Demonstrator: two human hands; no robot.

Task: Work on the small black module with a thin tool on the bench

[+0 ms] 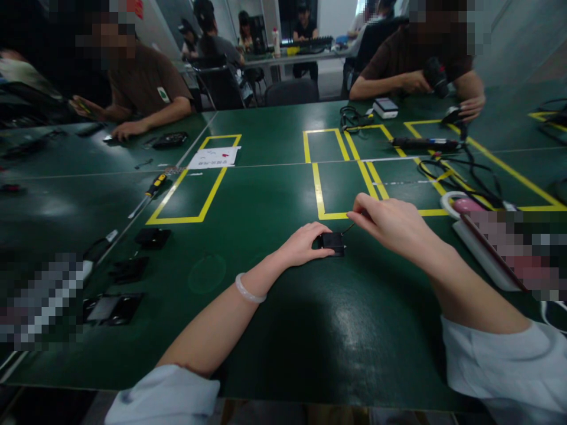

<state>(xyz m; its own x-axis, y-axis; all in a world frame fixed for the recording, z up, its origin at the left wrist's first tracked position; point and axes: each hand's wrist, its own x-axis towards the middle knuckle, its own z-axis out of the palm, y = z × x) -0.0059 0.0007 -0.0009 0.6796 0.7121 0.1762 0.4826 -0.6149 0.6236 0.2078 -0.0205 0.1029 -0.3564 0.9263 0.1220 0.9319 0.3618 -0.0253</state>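
Observation:
A small black box-shaped part [333, 242] lies on the green tabletop. My left hand [305, 244] is closed on its left side, thumb along the near edge and fingers over the far edge. Small metallic points stick out on its right side. Above and to the right, my right hand [381, 219] is closed in a pinch on the end of a thin dark rod [348, 229]. This rod slants down to the part's upper right corner. Whether it is a hex key or a stiff wire, I cannot tell.
Several black parts [116, 308] lie at the left, near a yellow-black screwdriver [156, 185]. Yellow tape outlines [321, 195] and a paper label [215, 157] mark the table [266, 342]. At the right are a phone-like device [500, 248], cables [481, 171] and an electric screwdriver [425, 144]. Two people work opposite.

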